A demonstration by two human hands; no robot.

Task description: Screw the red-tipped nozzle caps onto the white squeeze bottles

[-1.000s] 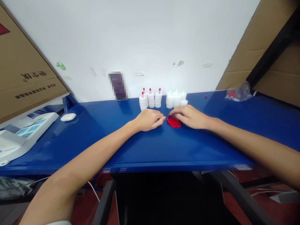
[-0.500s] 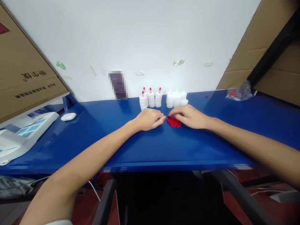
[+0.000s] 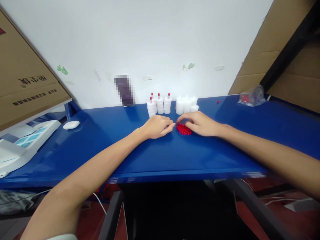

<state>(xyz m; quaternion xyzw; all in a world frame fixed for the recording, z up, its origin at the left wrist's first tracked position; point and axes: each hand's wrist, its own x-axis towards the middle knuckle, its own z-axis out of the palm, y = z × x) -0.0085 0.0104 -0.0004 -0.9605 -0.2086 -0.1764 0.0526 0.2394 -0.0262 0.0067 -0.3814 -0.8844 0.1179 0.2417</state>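
My left hand (image 3: 159, 127) rests on the blue table with its fingers curled and its thumb along the forefinger; whatever may be inside is hidden. Just right of it lies a flat cluster of small red caps (image 3: 184, 129). My right hand (image 3: 197, 123) arches over the cluster's right and far side, thumb and forefinger apart, their tips at the caps. Behind my left hand stand several white squeeze bottles (image 3: 160, 105) with red-tipped nozzles. A group of white bottles (image 3: 187, 104) showing no red tips stands behind my right hand.
A clear plastic bag (image 3: 252, 97) with red pieces lies at the back right, and a lone red cap (image 3: 218, 102) lies left of it. On the left are a white earbud case (image 3: 71, 125) and a power strip (image 3: 37, 136). A pixelated dark object (image 3: 124, 90) leans on the wall.
The whole view has shifted slightly. Both hands keep nearly the same pose beside the red caps, with the right fingertips still at the cluster.
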